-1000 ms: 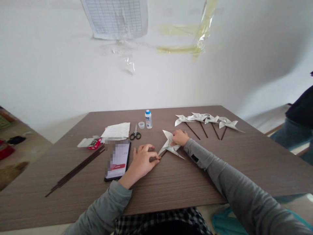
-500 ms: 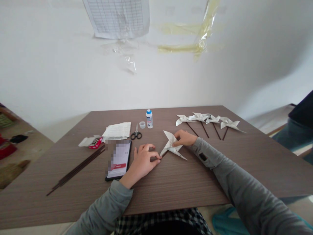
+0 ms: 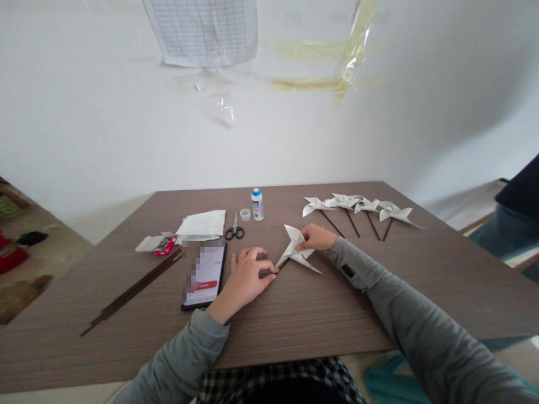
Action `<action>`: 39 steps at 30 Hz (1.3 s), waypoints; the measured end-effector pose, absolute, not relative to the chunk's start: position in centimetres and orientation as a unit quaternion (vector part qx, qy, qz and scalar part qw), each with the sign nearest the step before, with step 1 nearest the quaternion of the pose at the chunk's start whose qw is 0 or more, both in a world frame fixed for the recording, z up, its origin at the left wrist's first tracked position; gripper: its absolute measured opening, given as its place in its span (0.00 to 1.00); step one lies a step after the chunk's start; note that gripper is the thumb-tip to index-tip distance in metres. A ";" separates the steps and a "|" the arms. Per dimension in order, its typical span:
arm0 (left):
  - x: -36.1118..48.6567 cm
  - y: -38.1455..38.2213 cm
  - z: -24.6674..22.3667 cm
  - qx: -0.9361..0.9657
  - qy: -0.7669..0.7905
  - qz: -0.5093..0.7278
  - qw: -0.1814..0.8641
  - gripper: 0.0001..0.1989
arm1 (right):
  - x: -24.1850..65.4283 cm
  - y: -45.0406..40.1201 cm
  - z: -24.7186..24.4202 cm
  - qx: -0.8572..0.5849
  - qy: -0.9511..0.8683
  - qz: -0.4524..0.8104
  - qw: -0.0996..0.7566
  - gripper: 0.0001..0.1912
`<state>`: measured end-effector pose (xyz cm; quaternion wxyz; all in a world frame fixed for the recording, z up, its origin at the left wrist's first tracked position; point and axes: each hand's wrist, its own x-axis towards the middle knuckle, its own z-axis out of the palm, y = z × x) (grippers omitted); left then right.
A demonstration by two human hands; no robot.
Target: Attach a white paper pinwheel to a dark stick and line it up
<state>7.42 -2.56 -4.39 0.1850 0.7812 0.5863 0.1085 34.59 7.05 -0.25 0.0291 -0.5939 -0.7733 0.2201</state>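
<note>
Brown wood-grain table [image 3: 320, 320] against a white wall — paper pinwheel [image 3: 297, 251] at its middle.
Left hand [image 3: 246, 278] pinching the dark stick [image 3: 281, 264] just left of the pinwheel; right hand [image 3: 315, 237] pressing the pinwheel's hub from the right — stick slanting down-left from the pinwheel, toward the left hand.
</note>
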 end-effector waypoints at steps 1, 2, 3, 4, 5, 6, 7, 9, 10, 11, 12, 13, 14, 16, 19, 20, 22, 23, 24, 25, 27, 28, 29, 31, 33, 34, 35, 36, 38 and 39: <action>7.5 -2.6 -4.3 0.780 0.588 0.107 0.185 0.08 | 34.4 7.0 -0.1 -0.596 -0.768 0.233 0.018 0.08; 7.6 -2.7 -4.2 0.780 0.588 0.106 0.185 0.07 | 34.2 7.0 0.1 -0.603 -0.761 0.239 0.009 0.08; 7.7 -2.7 -4.1 0.779 0.589 0.107 0.186 0.07 | 34.1 7.0 0.2 -0.613 -0.755 0.232 0.004 0.08; 7.8 -2.8 -4.1 0.779 0.589 0.108 0.186 0.07 | 33.9 7.0 0.3 -0.624 -0.749 0.222 0.000 0.08; 7.9 -2.8 -4.0 0.780 0.588 0.109 0.187 0.07 | 33.7 7.0 0.4 -0.632 -0.745 0.214 -0.005 0.08; 8.0 -2.9 -4.0 0.780 0.587 0.110 0.187 0.07 | 33.6 7.1 0.4 -0.639 -0.741 0.207 -0.011 0.08; 8.0 -3.0 -4.0 0.781 0.586 0.109 0.186 0.07 | 33.5 7.1 0.4 -0.643 -0.739 0.201 -0.015 0.09; 8.2 -3.1 -3.9 0.783 0.585 0.105 0.183 0.08 | 33.3 7.2 0.2 -0.648 -0.737 0.192 -0.019 0.09; 8.2 -3.2 -3.9 0.785 0.584 0.103 0.182 0.08 | 33.2 7.3 0.0 -0.650 -0.737 0.185 -0.021 0.09; 8.3 -3.2 -3.9 0.786 0.582 0.101 0.182 0.08 | 33.2 7.3 -0.1 -0.651 -0.737 0.178 -0.024 0.09; 8.3 -3.2 -3.9 0.787 0.581 0.101 0.182 0.08 | 33.1 7.4 -0.2 -0.652 -0.738 0.171 -0.026 0.08; 8.4 -3.3 -3.9 0.787 0.580 0.102 0.183 0.08 | 33.0 7.4 -0.4 -0.653 -0.739 0.164 -0.029 0.08; 8.4 -3.3 -3.8 0.787 0.580 0.103 0.184 0.08 | 32.9 7.4 -0.4 -0.652 -0.741 0.158 -0.031 0.08; 8.5 -3.3 -3.8 0.786 0.581 0.103 0.186 0.08 | 32.8 7.4 -0.5 -0.651 -0.744 0.148 -0.035 0.10; 8.7 -3.2 -3.7 0.784 0.583 0.100 0.189 0.08 | 32.7 7.2 -0.6 -0.652 -0.744 0.140 -0.037 0.12; 8.8 -3.2 -3.7 0.785 0.582 0.098 0.189 0.08 | 32.7 7.2 -0.6 -0.653 -0.744 0.139 -0.037 0.13; 8.8 -3.3 -3.7 0.786 0.580 0.093 0.190 0.08 | 32.7 7.1 -0.7 -0.656 -0.741 0.139 -0.036 0.13; 8.8 -3.3 -3.7 0.788 0.579 0.092 0.189 0.08 | 32.7 7.1 -0.8 -0.658 -0.740 0.139 -0.036 0.13; 8.8 -3.3 -3.7 0.789 0.577 0.092 0.188 0.08 | 32.7 7.0 -0.8 -0.659 -0.738 0.139 -0.037 0.13; 8.8 -3.3 -3.8 0.791 0.575 0.093 0.187 0.08 | 32.6 7.0 -0.9 -0.661 -0.736 0.140 -0.036 0.14; 8.7 -3.2 -3.9 0.793 0.572 0.096 0.186 0.08 | 32.5 7.0 -1.0 -0.665 -0.733 0.140 -0.035 0.15; 8.7 -3.2 -3.9 0.794 0.570 0.098 0.186 0.08 | 32.5 7.0 -1.0 -0.666 -0.732 0.140 -0.034 0.16; 8.7 -3.2 -4.0 0.794 0.570 0.100 0.186 0.08 | 32.5 7.0 -1.1 -0.667 -0.731 0.140 -0.033 0.17; 8.7 -3.2 -4.0 0.793 0.571 0.100 0.185 0.08 | 32.5 7.0 -1.2 -0.667 -0.732 0.139 -0.032 0.17; 8.8 -3.2 -3.9 0.792 0.574 0.099 0.184 0.08 | 32.6 7.1 -1.4 -0.664 -0.734 0.138 -0.032 0.17; 8.8 -3.2 -3.9 0.791 0.575 0.098 0.184 0.08 | 32.6 7.2 -1.5 -0.663 -0.735 0.138 -0.031 0.17; 8.9 -3.3 -3.8 0.790 0.577 0.096 0.184 0.08 | 32.7 7.3 -1.7 -0.661 -0.737 0.136 -0.030 0.17; 8.9 -3.3 -3.7 0.789 0.578 0.093 0.184 0.08 | 32.9 7.5 -1.9 -0.659 -0.740 0.134 -0.027 0.17; 9.1 -3.3 -3.5 0.788 0.581 0.087 0.185 0.08 | 33.1 7.7 -2.4 -0.652 -0.747 0.126 -0.016 0.18; 9.1 -3.4 -3.4 0.787 0.582 0.085 0.186 0.08 | 33.2 7.9 -2.6 -0.646 -0.753 0.120 -0.007 0.18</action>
